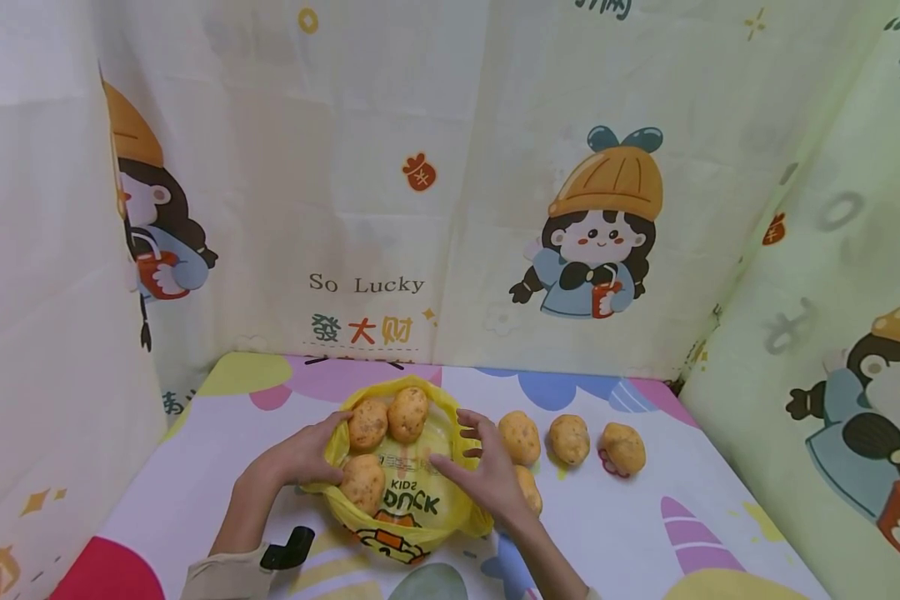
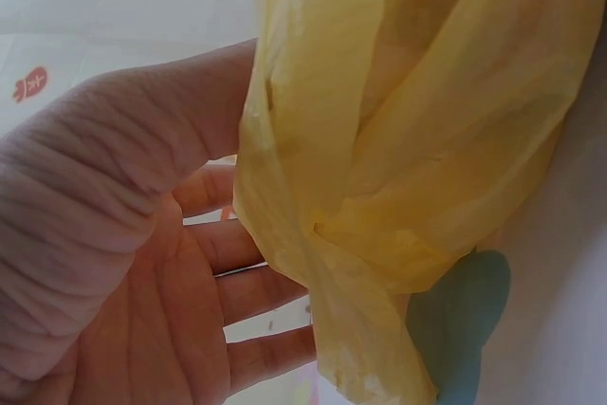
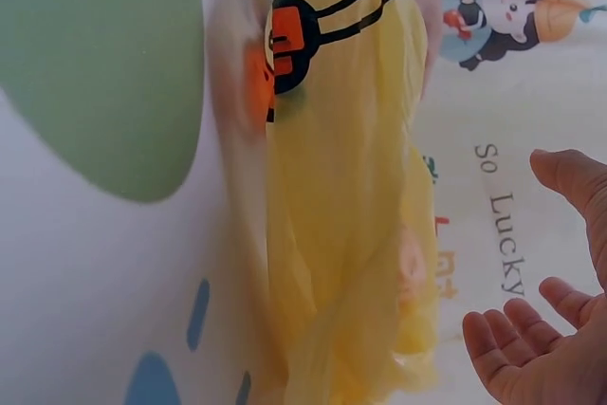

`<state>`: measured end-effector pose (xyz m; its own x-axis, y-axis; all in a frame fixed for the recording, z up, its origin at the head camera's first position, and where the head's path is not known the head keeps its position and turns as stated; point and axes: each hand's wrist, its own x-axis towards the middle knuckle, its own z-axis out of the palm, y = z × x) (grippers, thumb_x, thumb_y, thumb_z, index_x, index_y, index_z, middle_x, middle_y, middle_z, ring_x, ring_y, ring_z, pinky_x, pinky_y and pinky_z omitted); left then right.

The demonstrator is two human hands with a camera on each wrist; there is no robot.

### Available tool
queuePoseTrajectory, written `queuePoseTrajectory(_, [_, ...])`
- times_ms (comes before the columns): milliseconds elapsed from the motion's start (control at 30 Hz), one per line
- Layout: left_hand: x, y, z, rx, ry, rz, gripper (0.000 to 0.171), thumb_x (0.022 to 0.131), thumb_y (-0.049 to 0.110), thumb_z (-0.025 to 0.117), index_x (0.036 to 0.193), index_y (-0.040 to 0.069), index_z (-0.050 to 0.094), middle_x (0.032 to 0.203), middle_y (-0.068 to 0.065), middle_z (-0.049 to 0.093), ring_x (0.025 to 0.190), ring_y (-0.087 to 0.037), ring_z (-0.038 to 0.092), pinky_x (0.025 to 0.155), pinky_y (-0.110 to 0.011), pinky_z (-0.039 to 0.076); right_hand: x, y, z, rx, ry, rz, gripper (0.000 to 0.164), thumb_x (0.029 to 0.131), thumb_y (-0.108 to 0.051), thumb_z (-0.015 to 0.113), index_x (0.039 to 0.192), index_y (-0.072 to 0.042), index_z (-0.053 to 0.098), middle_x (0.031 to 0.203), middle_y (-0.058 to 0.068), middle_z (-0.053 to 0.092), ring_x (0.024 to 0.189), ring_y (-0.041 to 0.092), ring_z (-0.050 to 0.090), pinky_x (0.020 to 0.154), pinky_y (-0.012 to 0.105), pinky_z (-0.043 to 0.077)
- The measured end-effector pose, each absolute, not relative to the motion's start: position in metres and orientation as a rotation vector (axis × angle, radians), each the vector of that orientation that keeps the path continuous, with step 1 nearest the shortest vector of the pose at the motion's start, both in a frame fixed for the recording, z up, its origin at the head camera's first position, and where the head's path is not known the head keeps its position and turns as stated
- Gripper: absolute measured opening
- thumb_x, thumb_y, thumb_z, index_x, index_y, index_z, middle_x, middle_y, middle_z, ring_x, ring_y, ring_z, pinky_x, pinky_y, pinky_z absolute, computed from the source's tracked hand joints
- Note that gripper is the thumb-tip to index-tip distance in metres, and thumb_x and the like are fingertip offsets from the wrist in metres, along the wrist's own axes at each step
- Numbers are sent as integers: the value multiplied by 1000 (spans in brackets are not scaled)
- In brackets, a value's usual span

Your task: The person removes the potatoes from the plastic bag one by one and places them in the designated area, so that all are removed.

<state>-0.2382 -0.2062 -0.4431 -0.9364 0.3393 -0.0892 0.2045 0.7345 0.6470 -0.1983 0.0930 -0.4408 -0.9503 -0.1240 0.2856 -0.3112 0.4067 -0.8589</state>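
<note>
A yellow plastic bag (image 1: 345,517) with a duck print stands with its mouth spread wide on the table. Inside it are three potatoes: one at the far side (image 1: 408,414), one at the upper left (image 1: 367,424) and one at the lower left (image 1: 363,483). My left hand (image 1: 300,454) is at the bag's left rim, thumb and fingers spread apart against the plastic; in the left wrist view the bag (image 2: 417,139) hides its fingertips. My right hand (image 1: 487,471) hovers over the right rim, fingers spread and holding nothing.
To the right of the bag, three potatoes (image 1: 520,437) (image 1: 569,440) (image 1: 622,449) lie in a row. Another potato (image 1: 528,489) is partly hidden behind my right hand. The patterned tabletop (image 1: 607,533) is bounded by printed cloth walls (image 1: 465,250) at the back and sides.
</note>
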Motion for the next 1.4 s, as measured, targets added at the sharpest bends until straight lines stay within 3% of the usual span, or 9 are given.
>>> queuePoseTrajectory(167, [-239, -206, -443, 429, 2739, 983, 99, 70, 11, 87, 154, 1, 36, 131, -19, 59, 102, -26, 54, 89, -47, 48, -203, 86, -443, 406, -2499, 1582, 78, 85, -38, 83, 147, -7, 46, 142, 14, 52, 125, 35, 52, 98, 53, 48])
queuePoseTrajectory(367, [-237, -207, -445, 437, 2747, 985, 98, 71, 13, 87, 153, 1, 36, 135, -21, 58, 107, -27, 55, 93, -50, 47, -210, 78, -447, 432, -2509, 1613, 72, 86, -35, 82, 143, -6, 48, 142, 11, 51, 125, 37, 50, 97, 52, 48])
queuePoseTrajectory(867, [-235, -208, -444, 442, 2742, 1001, 97, 72, 13, 87, 154, 2, 36, 139, -20, 56, 109, -27, 55, 94, -50, 46, -229, 66, -445, 473, -2673, 1501, 84, 87, -44, 80, 151, -5, 41, 144, 20, 47, 126, 38, 51, 95, 55, 49])
queuePoseTrajectory(1400, [-236, -206, -444, 425, 2743, 1008, 98, 70, 11, 88, 153, 2, 37, 137, -20, 58, 108, -27, 55, 95, -52, 47, -249, 58, -447, 436, -2743, 1450, 86, 86, -36, 82, 151, 0, 39, 145, 26, 48, 126, 43, 52, 96, 58, 48])
